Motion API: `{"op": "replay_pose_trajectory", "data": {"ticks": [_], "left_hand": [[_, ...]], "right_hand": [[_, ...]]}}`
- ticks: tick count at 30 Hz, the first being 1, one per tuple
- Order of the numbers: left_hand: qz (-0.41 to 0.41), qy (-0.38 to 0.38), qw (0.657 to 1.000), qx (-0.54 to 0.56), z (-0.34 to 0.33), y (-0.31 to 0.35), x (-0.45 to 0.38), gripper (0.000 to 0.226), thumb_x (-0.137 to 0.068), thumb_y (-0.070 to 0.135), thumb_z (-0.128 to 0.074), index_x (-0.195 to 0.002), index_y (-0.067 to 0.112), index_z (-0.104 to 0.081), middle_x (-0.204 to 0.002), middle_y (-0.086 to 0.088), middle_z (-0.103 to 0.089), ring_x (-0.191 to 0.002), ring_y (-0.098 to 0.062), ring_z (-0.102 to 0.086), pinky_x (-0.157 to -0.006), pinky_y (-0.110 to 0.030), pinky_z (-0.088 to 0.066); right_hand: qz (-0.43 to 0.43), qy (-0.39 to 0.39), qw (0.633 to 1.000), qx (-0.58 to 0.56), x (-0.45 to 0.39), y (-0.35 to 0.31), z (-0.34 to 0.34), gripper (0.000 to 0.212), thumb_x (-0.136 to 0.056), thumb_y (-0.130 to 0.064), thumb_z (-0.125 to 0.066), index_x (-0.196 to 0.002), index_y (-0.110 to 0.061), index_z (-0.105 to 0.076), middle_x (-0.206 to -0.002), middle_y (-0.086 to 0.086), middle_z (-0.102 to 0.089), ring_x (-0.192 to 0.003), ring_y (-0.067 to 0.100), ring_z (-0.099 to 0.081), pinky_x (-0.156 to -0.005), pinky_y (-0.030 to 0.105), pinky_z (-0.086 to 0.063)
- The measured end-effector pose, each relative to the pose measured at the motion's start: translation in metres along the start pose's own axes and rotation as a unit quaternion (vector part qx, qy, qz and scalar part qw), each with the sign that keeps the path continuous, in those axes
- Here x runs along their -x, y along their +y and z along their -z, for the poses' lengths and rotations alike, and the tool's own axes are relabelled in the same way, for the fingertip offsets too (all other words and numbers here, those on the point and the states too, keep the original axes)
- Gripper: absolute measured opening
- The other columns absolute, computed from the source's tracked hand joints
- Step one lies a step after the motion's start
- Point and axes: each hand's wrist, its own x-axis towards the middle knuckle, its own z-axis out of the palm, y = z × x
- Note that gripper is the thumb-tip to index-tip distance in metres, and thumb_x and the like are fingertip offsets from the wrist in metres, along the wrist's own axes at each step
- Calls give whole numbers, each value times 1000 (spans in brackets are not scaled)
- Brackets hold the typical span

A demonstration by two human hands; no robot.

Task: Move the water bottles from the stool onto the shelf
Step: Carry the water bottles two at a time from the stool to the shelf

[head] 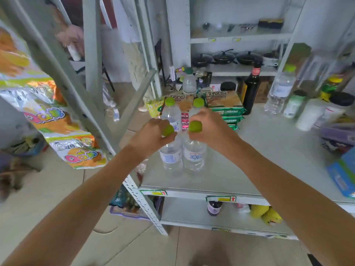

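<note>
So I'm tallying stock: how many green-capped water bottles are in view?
6: left hand's bottle, right hand's bottle, two behind them, one behind the snack packs, one far right. More may be hidden.

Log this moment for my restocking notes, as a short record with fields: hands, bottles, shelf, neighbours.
left hand: left hand grips the neck of the left front bottle
right hand: right hand grips the neck of the right front bottle
bottle state: both upright, side by side, bases at the shelf surface
behind them: two more green-capped bottles, already on the shelf
neighbours: stacked snack packs, dark sauce bottle
stool: not in view
</note>
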Motion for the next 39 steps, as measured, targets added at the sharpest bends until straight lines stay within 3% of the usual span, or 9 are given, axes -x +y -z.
{"op": "replay_pose_trajectory", "data": {"ticks": [5, 10, 14, 16, 19, 24, 30, 34, 39], "left_hand": [[-13, 8, 999, 49, -6, -1, -22, 26, -81, 16, -67, -69, -5, -58, -62, -12, -48, -63, -25, -45, -58, -22, -24], [-20, -30, 999, 14, -8, -4, -34, 27, -85, 19, -63, -79, -6, -62, -77, -26, -63, -74, -34, -56, -66, -32, -36], [-40, -77, 996, 7, -1, -7, -40, 25, -85, 20, -63, -82, -4, -62, -71, -19, -57, -68, -26, -51, -59, -20, -23], [-24, -89, 996, -2, 0, -6, -43, 27, -87, 24, -61, -93, -1, -63, -81, -20, -61, -78, -31, -56, -65, -21, -29], [41, -136, 989, -43, -5, -2, -46, 36, -89, 33, -54, -116, 10, -57, -104, -17, -60, -102, -31, -54, -89, -33, -41], [76, -155, 966, -194, -3, 18, -53, 39, -88, 36, -53, -121, 14, -50, -112, -16, -52, -112, -31, -45, -88, -44, -45], [-68, -36, 996, -35, -8, 105, -66, 20, -87, 12, -52, -105, 9, -61, -105, -16, -59, -105, -33, -50, -85, -49, -49], [-198, -120, 971, 68, -56, 191, -61, 10, -85, 10, -55, -89, 8, -64, -89, -14, -63, -87, -29, -58, -79, -44, -50], [-255, -285, 915, 124, -154, 314, -28, 14, -83, 10, -58, -94, 5, -65, -94, -18, -66, -88, -30, -62, -82, -42, -51]], "right_hand": [[-41, -7, 999, -7, -13, 17, -10, 25, -74, -11, -70, -96, 1, -67, -97, 13, -52, -88, 28, -56, -72, 27, -42], [-48, -9, 999, -15, -20, 28, -12, 27, -76, -13, -69, -99, 1, -66, -98, 13, -51, -89, 28, -56, -72, 27, -40], [-57, 9, 996, -69, -12, 34, -23, 35, -77, -15, -72, -108, -3, -61, -107, 18, -54, -82, 18, -49, -64, 20, -33], [-62, 16, 994, -89, -9, 38, -28, 39, -77, -16, -72, -111, -1, -59, -110, 19, -53, -82, 14, -45, -55, 15, -28], [-81, 42, 988, -123, -6, 40, -34, 42, -78, -16, -71, -114, 1, -57, -112, 20, -51, -79, 13, -42, -61, 12, -27], [-110, 37, 980, -162, 2, 37, -41, 53, -80, -18, -69, -126, -3, -46, -120, 17, -45, -86, 11, -42, -74, 9, -29], [-210, 112, 957, -163, 67, 66, -16, 47, -83, -22, -65, -123, -5, -46, -118, 15, -48, -88, 23, -50, -80, 29, -43], [-331, 157, 923, -119, 150, 117, 22, 43, -86, -23, -61, -122, -4, -49, -122, 16, -50, -101, 29, -58, -92, 34, -44], [-449, 165, 878, -33, 275, 182, 87, 43, -88, -27, -56, -124, -6, -46, -127, 15, -46, -113, 31, -52, -91, 39, -45]]}}
